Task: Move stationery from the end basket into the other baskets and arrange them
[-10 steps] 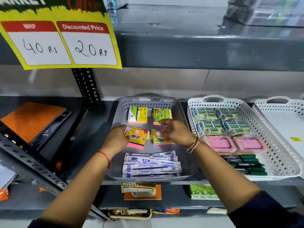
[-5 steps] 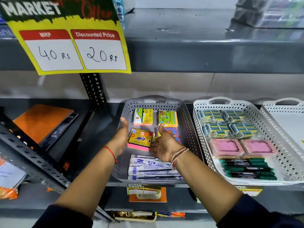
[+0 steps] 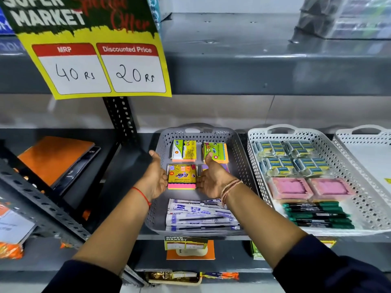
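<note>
A grey basket [image 3: 241, 166] on the shelf holds several sticky-note packs and wrapped pens [image 3: 201, 216] at its front. My left hand [image 3: 155, 178] and my right hand [image 3: 212, 179] are flat, fingers straight, on either side of a yellow sticky-note pack [image 3: 182, 176], touching its edges. My right hand partly hides a purple pack [image 3: 224, 167]. Two more packs [image 3: 183, 150] [image 3: 215, 152] lie at the back. A white basket [image 3: 257, 172] to the right holds blue-yellow packets [image 3: 289, 157], pink packs [image 3: 309, 188] and green markers [image 3: 317, 215].
Another white basket [image 3: 364, 140] at the far right shows only a small yellow label. A large yellow price sign [image 3: 95, 66] hangs above left. Orange notebooks [image 3: 53, 157] lie on the left shelf behind slanted metal bars [image 3: 42, 210]. A lower shelf carries more goods.
My hands let go of the packs they were handling and turned flat, palms inward, against the sides of the yellow pack. The view has tilted upward a little.
</note>
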The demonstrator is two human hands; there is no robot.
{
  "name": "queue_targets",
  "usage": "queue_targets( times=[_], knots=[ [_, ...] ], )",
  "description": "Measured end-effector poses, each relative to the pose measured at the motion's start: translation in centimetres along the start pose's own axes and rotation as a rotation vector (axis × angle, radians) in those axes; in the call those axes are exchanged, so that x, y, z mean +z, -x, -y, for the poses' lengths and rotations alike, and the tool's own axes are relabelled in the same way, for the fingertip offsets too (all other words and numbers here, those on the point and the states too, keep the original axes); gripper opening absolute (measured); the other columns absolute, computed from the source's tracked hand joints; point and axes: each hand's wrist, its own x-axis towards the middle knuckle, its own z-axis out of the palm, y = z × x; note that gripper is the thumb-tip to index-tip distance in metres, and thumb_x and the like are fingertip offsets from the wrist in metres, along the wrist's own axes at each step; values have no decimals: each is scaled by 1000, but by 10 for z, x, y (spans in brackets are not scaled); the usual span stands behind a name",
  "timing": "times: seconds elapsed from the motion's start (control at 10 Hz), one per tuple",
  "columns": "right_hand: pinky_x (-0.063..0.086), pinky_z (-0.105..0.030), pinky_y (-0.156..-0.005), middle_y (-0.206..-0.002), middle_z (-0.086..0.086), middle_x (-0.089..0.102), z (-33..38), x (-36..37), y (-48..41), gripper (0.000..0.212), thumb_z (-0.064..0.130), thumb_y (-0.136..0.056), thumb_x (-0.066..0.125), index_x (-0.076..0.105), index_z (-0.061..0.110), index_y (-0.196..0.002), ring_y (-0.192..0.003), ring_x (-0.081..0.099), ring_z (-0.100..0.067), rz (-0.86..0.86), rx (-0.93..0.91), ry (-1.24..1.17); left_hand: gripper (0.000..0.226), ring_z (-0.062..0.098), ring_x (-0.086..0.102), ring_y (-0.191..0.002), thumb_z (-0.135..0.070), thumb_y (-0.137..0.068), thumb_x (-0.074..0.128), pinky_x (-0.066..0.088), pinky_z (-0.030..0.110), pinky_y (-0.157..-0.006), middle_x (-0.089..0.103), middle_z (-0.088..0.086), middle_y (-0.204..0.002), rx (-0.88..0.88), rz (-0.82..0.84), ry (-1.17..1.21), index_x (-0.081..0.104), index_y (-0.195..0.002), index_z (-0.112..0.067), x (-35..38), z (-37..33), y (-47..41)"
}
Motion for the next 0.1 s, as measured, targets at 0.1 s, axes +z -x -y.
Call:
queue_targets(
  times=[0.1],
  knots=[
    [42,-32,-88,-144,-20,45,2,-2,3,83,65,-89,13,18,6,-147,-132,44,-30,20,11,-30,79,6,39,-23,-71,-81,3,33,14,-35,36,-2,-38,9,-2,19,54,-96,-13,2,1,1]
  ],
)
